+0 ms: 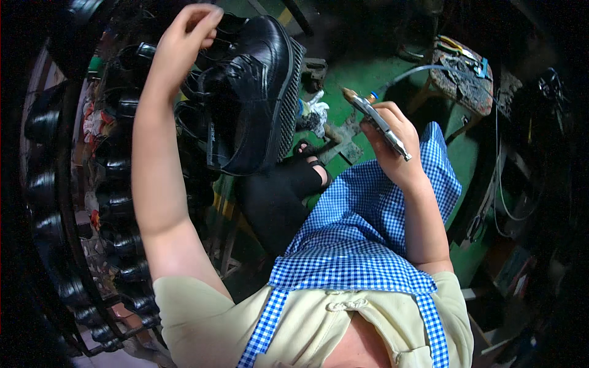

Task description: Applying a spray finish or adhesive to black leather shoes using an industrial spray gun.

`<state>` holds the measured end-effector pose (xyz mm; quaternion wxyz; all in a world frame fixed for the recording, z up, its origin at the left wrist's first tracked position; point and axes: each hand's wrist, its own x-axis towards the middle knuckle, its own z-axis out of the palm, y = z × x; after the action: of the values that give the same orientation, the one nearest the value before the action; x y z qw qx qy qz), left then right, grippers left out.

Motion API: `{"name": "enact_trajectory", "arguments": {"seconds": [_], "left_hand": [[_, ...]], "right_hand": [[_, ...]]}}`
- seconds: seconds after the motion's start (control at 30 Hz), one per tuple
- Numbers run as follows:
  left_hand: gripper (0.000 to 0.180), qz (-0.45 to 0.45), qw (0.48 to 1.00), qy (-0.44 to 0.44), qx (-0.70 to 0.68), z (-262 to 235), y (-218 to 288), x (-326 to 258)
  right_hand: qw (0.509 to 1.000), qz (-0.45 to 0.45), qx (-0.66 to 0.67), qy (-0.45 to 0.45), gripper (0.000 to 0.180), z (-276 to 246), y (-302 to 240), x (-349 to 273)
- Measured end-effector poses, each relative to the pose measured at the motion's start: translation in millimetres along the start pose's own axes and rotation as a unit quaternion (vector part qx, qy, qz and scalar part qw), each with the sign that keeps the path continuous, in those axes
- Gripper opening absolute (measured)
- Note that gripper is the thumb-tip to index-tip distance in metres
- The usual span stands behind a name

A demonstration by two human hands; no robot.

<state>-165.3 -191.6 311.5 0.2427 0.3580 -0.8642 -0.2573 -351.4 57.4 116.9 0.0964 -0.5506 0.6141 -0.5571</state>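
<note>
A black leather lace-up shoe (251,98) with a ridged sole edge is tilted in front of me, left of centre. What holds it up is hidden. Just beyond its upper left side is my left hand (190,30), fingers curled and tips pressed together. Whatever may be between those fingertips is too small to make out. My right hand (396,138) is wrapped round a slim silver spray gun (381,122) with a brass nozzle, pointing toward the upper left. A blue fitting and a thin hose (411,72) show beside it.
Racks of black shoes (119,214) line my left side. At the upper right, a worn stool (460,83) carries pliers and other tools. The hose runs past it and loops down on the right. A crumpled silvery bundle (314,115) sits over the green floor (343,67).
</note>
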Motion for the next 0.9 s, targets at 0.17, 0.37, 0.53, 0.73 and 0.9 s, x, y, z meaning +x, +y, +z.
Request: {"name": "enact_trajectory", "arguments": {"seconds": [0.17,0.37,0.53,0.73,0.9], "left_hand": [[0.023,0.014,0.999,-0.037,0.005,-18.5,16.9,-139.6],[0.030,0.209,0.946,-0.090,0.232,16.8,-8.1,-162.7],[0.030,0.203,0.967,-0.001,0.156,12.5,-25.1,-152.7],[0.032,0.129,0.991,-0.010,-0.018,-70.4,-4.4,-273.7],[0.027,-0.014,0.997,-0.009,-0.072,-90.3,-2.9,-395.3]], "right_hand": [[0.997,0.036,0.024,-0.060,0.018,3.4,27.5,-8.7],[0.975,0.152,0.119,-0.106,0.024,23.1,60.6,-22.0],[0.959,0.171,0.202,-0.098,0.043,17.8,84.3,-24.7],[0.976,0.161,0.117,-0.092,0.042,3.5,136.0,-11.3],[0.989,0.139,-0.034,-0.039,0.048,-10.4,185.3,-9.3]]}}
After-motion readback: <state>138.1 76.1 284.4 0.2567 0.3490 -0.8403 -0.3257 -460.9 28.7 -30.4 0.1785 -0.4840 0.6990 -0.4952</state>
